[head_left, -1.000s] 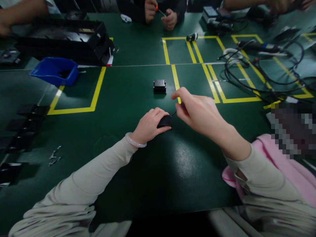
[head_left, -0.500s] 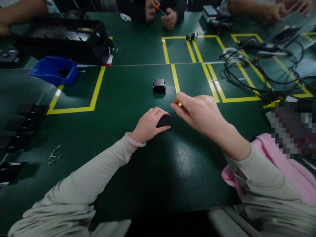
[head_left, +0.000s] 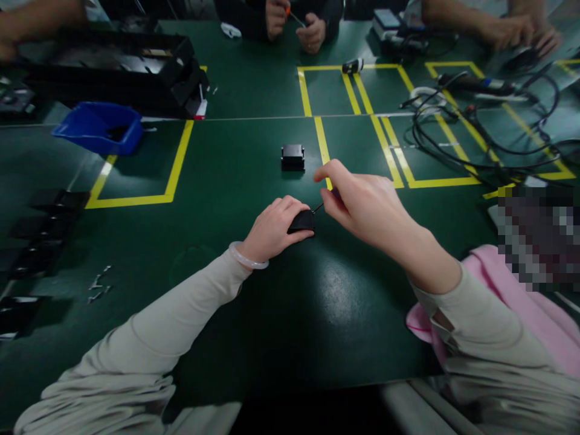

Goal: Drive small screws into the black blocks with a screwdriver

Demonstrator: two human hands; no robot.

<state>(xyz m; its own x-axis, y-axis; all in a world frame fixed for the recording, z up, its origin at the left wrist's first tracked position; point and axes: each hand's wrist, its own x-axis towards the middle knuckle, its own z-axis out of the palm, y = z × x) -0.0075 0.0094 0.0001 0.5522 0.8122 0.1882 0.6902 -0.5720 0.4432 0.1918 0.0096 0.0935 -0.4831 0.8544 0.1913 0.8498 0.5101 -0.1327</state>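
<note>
My left hand (head_left: 275,228) is closed around a small black block-shaped part (head_left: 301,222), pressing it to the green table. The fingers cover its left portion. From the part's right end a thin shaft (head_left: 318,208) slants up into my right hand (head_left: 362,196); it looks like a screwdriver, its handle mostly hidden in the palm. The right index finger is lifted away from the thumb, while the other fingers stay curled around the handle. A similar black part (head_left: 292,157) sits beyond my hands on the table.
Small screws (head_left: 98,284) lie at left, near a row of black parts (head_left: 45,232). Behind them are a blue bin (head_left: 102,130) and a black tray (head_left: 113,78). Cables (head_left: 480,160) sprawl at right, above a pink cloth (head_left: 512,302). Co-workers' hands (head_left: 296,27) work across the table.
My right index finger has lifted and spread from the thumb. The left hand and black part stay put. A co-worker's hands at the upper right have moved lower.
</note>
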